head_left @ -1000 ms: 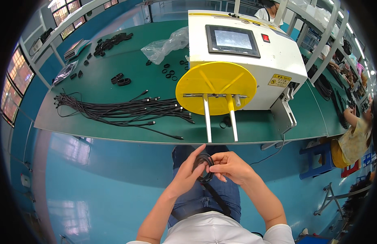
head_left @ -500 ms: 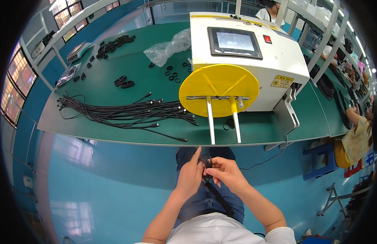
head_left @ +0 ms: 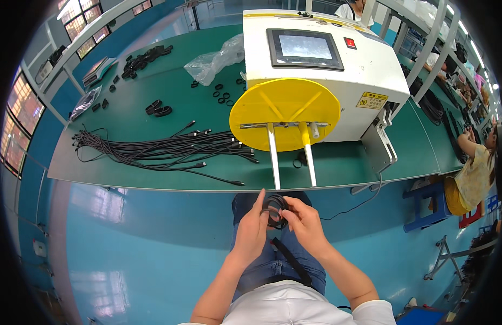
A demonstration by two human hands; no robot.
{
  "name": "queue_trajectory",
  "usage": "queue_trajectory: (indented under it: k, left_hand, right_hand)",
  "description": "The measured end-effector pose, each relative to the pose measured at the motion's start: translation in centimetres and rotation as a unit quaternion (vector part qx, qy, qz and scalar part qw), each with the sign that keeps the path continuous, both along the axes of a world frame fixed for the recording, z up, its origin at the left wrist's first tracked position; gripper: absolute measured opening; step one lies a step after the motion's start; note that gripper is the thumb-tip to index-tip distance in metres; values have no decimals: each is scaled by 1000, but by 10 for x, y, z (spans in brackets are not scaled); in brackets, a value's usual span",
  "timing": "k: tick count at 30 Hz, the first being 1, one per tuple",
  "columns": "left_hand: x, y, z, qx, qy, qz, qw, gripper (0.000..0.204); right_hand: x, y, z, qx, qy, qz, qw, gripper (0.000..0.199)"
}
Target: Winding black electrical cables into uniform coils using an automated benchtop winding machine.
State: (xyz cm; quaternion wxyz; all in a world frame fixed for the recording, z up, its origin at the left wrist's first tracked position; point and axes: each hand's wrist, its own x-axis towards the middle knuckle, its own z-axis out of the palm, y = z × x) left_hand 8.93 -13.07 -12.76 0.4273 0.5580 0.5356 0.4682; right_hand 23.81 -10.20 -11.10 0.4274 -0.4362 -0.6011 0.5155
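Between my two hands, just off the table's front edge, is a coiled black cable [head_left: 274,201], its loops seen as a round ring. My left hand [head_left: 251,232] grips the coil's left side, one finger pointing up toward the table. From the right, my right hand [head_left: 305,226] pinches the coil with thumb and fingers. Some fingertips are hidden behind the loops. Beyond my hands stands a white winding machine [head_left: 364,81] with a yellow disc [head_left: 286,103] and two metal prongs. A bundle of loose black cables [head_left: 153,149] with plug ends lies left of it.
On the green table [head_left: 126,114] lie small black rings [head_left: 222,101], two black coils [head_left: 159,108], a heap of black pieces [head_left: 145,59] and a clear plastic bag [head_left: 218,59]. At the right, a person [head_left: 473,162] sits near a blue stool [head_left: 427,208].
The coil has turned so that its round opening shows more, and its loops look wider apart. Both hands have risen slightly in the picture, still on the coil. The view has shifted a little.
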Motion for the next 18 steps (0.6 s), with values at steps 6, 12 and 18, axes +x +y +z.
queue_trajectory:
  k: [6, 12, 18]
  left_hand:
    - [2, 2, 11, -32, -26, 19, 999, 41]
    - [-3, 3, 13, -73, 12, -28, 997, 45]
    - [-18, 5, 24, -216, -171, -106, 956, 60]
  right_hand:
    - [2, 0, 4, -215, 121, 82, 966, 19]
    - [4, 1, 8, -257, 145, 144, 944, 12]
    - [-2, -4, 11, -272, 161, 149, 937, 15]
